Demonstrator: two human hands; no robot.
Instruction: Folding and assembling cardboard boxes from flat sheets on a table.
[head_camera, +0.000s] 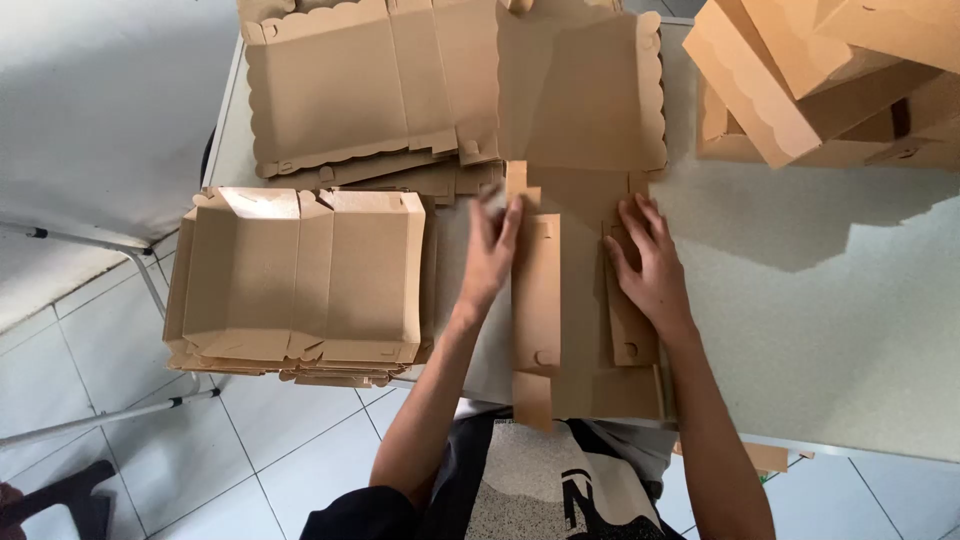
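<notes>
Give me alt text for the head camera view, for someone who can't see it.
Seen from above, a person's left hand and right hand press down the side flaps of a flat brown cardboard box blank on a grey table. Stacks of flat blanks lie to the left; folded boxes sit at upper right.

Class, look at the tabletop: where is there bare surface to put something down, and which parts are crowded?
Bare table lies right of the right hand, below the folded boxes. The left side is crowded: flat stacks, the half-folded stack, and the box blank under the left hand.
</notes>
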